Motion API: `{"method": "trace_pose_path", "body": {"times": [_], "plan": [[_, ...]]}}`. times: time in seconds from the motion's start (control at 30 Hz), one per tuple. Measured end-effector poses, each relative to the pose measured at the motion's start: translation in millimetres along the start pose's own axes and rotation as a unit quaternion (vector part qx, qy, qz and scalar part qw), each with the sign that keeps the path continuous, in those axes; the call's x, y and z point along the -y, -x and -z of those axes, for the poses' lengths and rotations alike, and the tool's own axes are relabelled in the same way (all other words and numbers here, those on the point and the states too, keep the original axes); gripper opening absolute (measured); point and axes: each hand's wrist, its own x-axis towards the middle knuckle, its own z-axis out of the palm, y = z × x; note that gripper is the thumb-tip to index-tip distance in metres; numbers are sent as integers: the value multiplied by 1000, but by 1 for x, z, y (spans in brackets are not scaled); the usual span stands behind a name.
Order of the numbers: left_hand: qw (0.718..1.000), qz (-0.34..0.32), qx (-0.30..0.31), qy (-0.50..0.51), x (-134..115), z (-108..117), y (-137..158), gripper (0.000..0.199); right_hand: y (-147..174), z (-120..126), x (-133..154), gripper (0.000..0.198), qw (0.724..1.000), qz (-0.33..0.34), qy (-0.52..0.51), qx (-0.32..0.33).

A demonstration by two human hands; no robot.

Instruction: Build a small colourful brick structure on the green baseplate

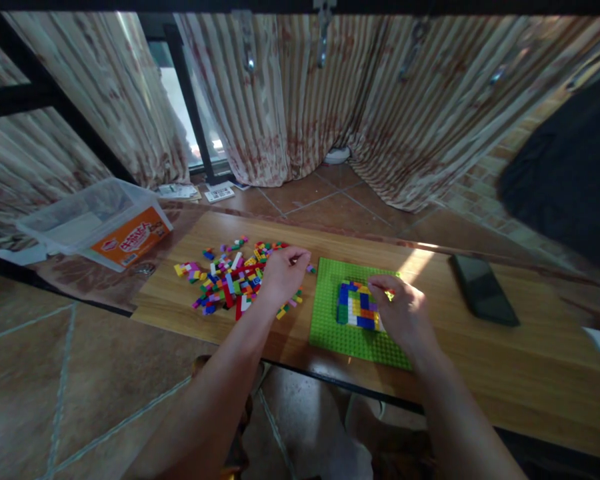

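My left hand (283,275) hovers at the right side of a loose pile of colourful toy bricks (235,283). Its thumb and fingers are pinched together; whatever is between them is too small to make out. Over the right part of a green baseplate (325,320), my right hand (405,310) is closed at the fingertips, with a small yellow brick (390,294) showing there. Under and beside those fingers, a flat block of blue, white, yellow, orange and green bricks (355,310) is fixed on the baseplate. My right hand hides its right edge.
A dark phone (483,290) lies on the wooden table (545,360), right of the baseplate. Beyond the table's left end stands a clear plastic tub (85,223) with an orange label. Striped curtains (310,100) hang behind, and a dark frame bar crosses the top.
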Motion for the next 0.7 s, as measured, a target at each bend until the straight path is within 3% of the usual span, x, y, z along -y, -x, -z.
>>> {"method": "trace_pose_path", "body": {"times": [0.7], "plan": [[999, -8, 15, -28, -5, 2, 2, 20, -5, -5, -1, 23, 985, -115, -104, 73]]}}
